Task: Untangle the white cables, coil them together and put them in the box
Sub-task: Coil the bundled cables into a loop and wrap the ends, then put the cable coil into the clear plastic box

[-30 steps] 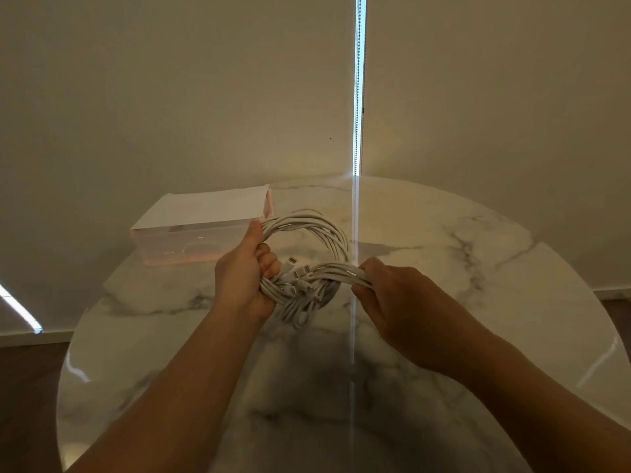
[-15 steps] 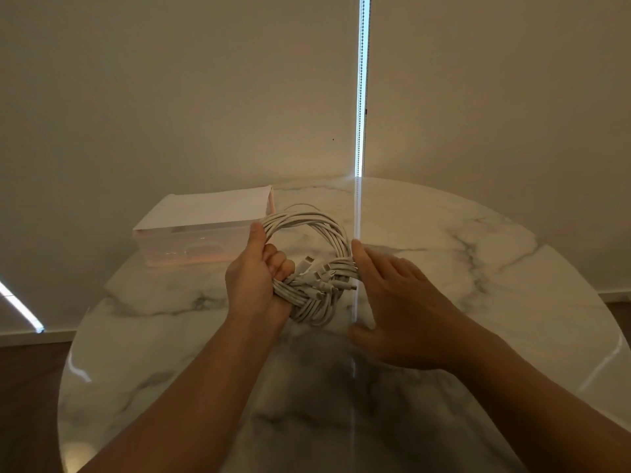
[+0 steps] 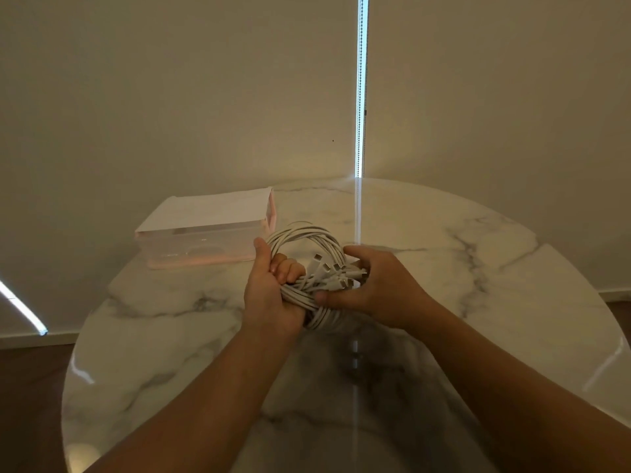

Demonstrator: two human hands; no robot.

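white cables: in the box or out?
Out. The coiled white cables are gripped by the left hand and the right hand, outside the box, near its right end.

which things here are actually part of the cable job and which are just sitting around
Job: white cables, coiled, gripped by left hand and right hand; box, just beyond the left hand.
Just there: marble table; blinds behind it; bright gap between them.
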